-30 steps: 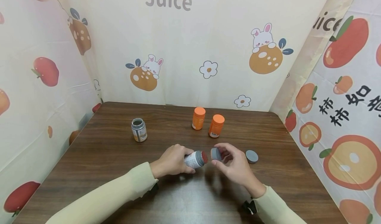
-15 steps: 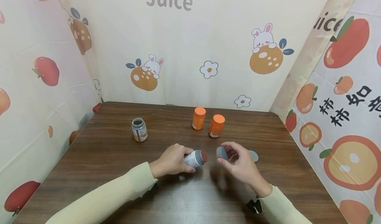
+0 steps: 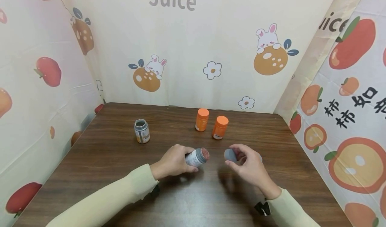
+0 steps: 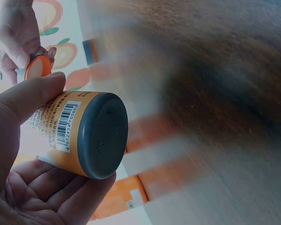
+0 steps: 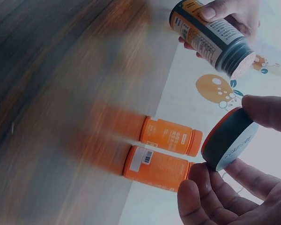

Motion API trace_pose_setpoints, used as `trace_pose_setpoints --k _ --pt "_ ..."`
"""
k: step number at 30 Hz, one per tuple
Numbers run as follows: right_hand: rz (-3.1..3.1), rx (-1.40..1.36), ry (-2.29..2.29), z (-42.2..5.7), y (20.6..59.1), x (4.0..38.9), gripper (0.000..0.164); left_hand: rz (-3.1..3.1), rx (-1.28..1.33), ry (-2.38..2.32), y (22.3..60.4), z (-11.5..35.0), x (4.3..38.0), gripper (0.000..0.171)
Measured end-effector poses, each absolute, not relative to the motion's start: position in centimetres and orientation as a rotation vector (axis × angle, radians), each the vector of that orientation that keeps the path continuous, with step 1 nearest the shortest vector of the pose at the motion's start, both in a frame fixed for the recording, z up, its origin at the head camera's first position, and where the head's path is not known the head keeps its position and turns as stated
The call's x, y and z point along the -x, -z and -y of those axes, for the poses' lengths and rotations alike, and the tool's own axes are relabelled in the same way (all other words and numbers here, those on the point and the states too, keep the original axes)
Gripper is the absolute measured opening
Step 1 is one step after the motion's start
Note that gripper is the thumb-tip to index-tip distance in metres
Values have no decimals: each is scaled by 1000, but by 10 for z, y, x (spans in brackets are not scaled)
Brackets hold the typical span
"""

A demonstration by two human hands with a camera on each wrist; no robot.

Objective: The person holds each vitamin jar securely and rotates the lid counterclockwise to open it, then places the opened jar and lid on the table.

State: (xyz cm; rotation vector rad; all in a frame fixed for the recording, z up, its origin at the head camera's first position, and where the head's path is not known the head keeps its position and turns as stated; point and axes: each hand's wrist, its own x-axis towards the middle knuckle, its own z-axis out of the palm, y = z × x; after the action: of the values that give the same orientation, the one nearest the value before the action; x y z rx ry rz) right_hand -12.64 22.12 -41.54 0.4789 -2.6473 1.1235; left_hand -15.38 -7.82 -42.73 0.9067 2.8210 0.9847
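My left hand (image 3: 175, 161) grips a grey bottle (image 3: 196, 158) with a white and orange label, tilted over so its mouth points up and right. A reddish seal covers that mouth. In the left wrist view the dark base of the bottle (image 4: 103, 136) and a barcode face the camera. Between thumb and fingers, my right hand (image 3: 248, 165) pinches a grey lid (image 5: 229, 138) with an orange inner rim, held apart from the bottle. Behind the right hand a second grey lid (image 3: 261, 158) lies on the table, mostly hidden.
Two orange bottles with orange caps stand behind the hands, a left one (image 3: 202, 120) and a right one (image 3: 220, 128). An uncapped grey bottle (image 3: 141, 131) stands farther left on the brown wooden table (image 3: 99, 153). Printed curtains enclose the back and sides.
My right hand has moved right with the lid, away from the bottle, and now covers most of the second lid. The left hand has tipped the bottle's mouth slightly upward.
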Motion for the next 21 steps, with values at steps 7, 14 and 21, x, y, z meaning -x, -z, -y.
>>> trace_pose_setpoints --k 7,14,21 --pt "2664 -448 -1053 -228 416 128 45 -2832 -869 -1024 427 80 155 43" --pt "2678 -419 -996 -233 415 127 45 -2844 -797 -1036 427 81 155 47" --pt "2708 -380 -957 -239 416 127 45 -2868 -768 -1084 425 83 154 47"
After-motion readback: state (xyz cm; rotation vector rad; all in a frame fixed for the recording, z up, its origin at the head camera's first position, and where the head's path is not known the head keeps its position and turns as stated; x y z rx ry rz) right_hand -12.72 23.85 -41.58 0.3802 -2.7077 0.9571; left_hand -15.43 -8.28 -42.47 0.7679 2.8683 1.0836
